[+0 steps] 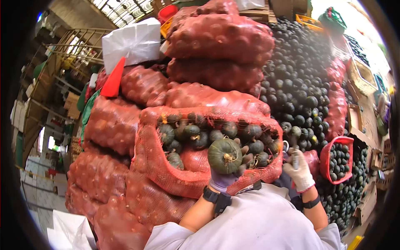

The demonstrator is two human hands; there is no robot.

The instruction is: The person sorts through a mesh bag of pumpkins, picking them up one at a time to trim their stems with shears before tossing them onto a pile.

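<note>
A dark green squash [225, 156] with a tan stem scar rests in my left hand [227, 177], which wears a purple and grey glove with its fingers around the squash's right side. My right hand [299, 168], in a white glove, is closed on a small slim tool [295, 159] whose kind I cannot make out. It is just right of the open red mesh sack [150, 160]. Inside that sack lie several green squashes [192, 131], some beneath the held one, partly hidden by it.
Full red mesh sacks [221, 35] are stacked behind and to the left. A large heap of dark squashes [291, 83] spreads at the right, beside a red basket [336, 160]. A red cone [113, 81] and a white wrapped block [131, 43] stand at the back left.
</note>
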